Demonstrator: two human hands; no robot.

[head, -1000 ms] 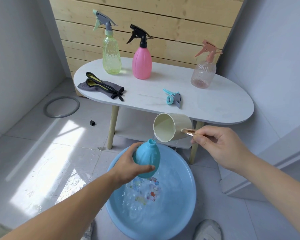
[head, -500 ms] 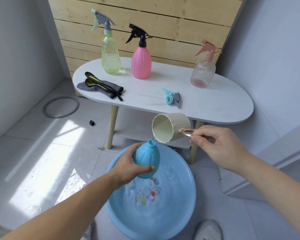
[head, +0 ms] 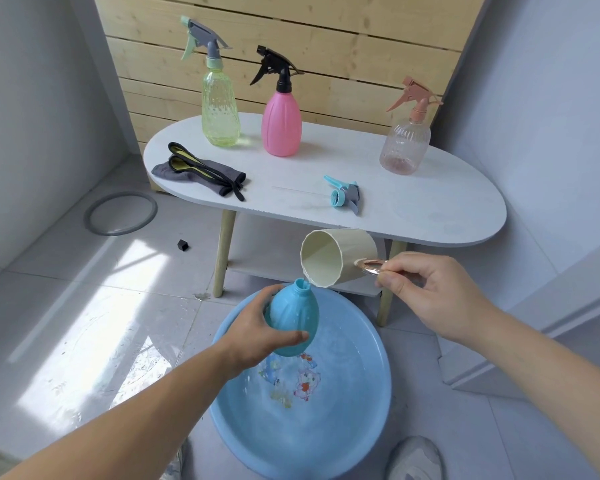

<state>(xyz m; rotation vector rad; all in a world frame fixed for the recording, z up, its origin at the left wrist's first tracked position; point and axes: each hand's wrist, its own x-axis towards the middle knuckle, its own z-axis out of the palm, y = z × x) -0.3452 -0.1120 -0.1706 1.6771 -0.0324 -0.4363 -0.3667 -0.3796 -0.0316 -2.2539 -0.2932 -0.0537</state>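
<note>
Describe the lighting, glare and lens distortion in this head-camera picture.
Head view: sunlight falls in bright, washed-out patches on the floor tiles at left; the wide-angle lens makes the wooden panel side edges lean; the left hand, blue bottle, beige cup and right hand look sharp.

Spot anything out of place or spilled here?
The blue bottle held by the left hand over the basin has no sprayer; a blue trigger head lies loose on the table. A grey ring and small black piece lie on the floor.
</note>
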